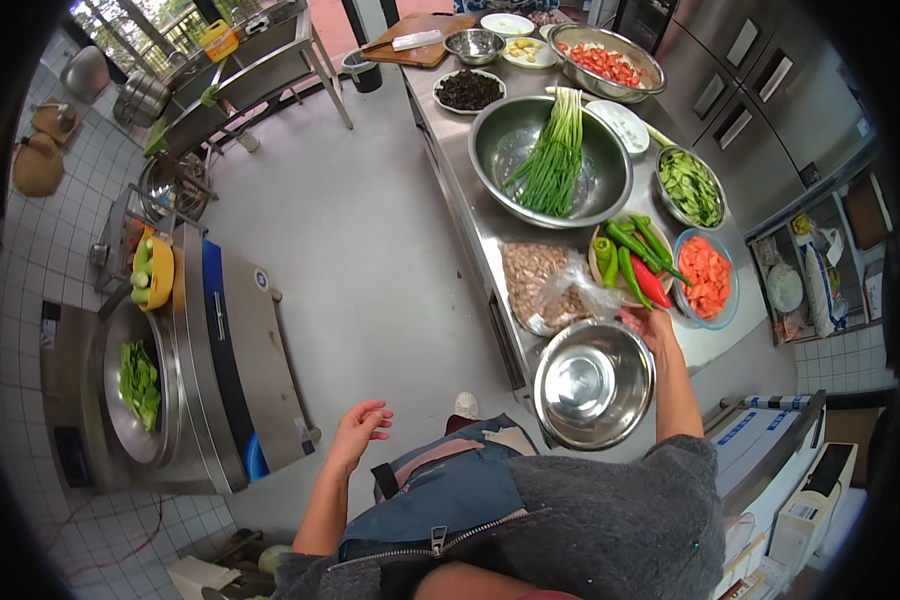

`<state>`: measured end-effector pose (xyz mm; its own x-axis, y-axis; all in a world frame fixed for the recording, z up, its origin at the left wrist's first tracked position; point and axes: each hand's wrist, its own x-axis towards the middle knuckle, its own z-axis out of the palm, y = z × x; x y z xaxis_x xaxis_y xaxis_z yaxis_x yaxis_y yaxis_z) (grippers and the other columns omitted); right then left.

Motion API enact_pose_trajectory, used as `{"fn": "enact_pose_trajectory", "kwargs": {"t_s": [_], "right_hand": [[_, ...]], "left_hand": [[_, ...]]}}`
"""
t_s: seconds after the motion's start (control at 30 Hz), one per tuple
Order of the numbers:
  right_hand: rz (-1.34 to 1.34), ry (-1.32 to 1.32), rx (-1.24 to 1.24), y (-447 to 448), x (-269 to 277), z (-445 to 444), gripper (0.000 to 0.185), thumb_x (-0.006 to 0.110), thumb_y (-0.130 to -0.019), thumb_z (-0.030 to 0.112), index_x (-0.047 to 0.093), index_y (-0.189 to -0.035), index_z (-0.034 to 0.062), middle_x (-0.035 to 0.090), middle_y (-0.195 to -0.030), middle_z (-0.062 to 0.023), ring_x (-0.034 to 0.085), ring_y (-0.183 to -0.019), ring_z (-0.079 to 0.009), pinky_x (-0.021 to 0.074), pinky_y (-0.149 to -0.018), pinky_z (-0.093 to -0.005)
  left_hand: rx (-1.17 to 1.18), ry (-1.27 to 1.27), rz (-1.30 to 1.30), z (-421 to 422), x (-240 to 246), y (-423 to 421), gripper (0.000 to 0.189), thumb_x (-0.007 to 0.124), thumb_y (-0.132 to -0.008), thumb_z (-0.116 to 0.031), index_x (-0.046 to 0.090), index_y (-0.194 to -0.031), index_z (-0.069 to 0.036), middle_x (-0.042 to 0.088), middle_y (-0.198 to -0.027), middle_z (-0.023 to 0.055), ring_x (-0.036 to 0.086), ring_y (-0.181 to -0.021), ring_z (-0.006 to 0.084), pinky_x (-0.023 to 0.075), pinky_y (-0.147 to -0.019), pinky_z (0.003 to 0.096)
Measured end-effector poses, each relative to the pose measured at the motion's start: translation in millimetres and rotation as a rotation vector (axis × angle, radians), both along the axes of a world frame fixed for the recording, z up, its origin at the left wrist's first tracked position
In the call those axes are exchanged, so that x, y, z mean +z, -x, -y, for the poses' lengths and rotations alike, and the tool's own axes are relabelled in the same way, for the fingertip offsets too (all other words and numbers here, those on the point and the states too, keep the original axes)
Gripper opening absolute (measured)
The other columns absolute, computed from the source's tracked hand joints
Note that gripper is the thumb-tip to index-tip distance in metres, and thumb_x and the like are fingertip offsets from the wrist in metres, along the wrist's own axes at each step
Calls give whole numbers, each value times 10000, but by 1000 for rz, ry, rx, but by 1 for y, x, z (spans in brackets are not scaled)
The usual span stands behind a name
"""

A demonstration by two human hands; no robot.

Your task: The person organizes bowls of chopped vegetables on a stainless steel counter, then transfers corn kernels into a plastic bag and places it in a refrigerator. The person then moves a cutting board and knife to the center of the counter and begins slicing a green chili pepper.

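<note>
My left hand [366, 429] is raised over the floor at the left of my body, fingers apart and slightly curled, holding nothing. Across the near end of the steel counter, my right hand [647, 327] is at the upper right rim of an empty stainless steel bowl [594, 384]. It is also close to the plate [595, 264] of green peppers [636, 247] and a red pepper [649, 283]. Whether its fingers grip either one cannot be told. A clear plastic bag of brown beans or nuts [536, 289] lies left of the plate, beside the bowl.
Farther along stand a large steel bowl [487, 180] with green garlic chives or scallions [557, 157], bowls of green slices [690, 187] and orange-red pieces [703, 276]. A wok [124, 390] with leafy greens [139, 382] is at left. A cutting board [412, 56] lies at the far end.
</note>
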<state>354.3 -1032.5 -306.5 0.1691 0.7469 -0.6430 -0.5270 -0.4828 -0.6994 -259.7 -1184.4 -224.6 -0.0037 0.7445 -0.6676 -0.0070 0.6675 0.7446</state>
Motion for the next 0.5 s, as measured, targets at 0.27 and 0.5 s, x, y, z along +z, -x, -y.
{"fn": "enact_pose_trajectory", "kwargs": {"t_s": [0.27, 0.5], "right_hand": [[-11, -34, -120, 22, 17, 2, 404, 577, -889, 113, 487, -1262, -12, 636, -1039, -211, 674, -848, -313, 588, -708, -391], [253, 228, -295, 28, 28, -21, 355, 503, -861, 21, 504, -1216, -1, 677, -894, -188, 700, -664, -284, 597, -541, -312]], "left_hand": [[-162, 110, 109, -126, -20, 59, 322, 527, -978, -145, 540, -1256, 17, 659, -1086, 131, 643, -934, 188, 573, -742, 312], [-352, 76, -16, -271, -36, 113, 286, 533, -973, -167, 564, -1209, -7, 670, -1038, 120, 648, -890, 191, 569, -708, 316]]}}
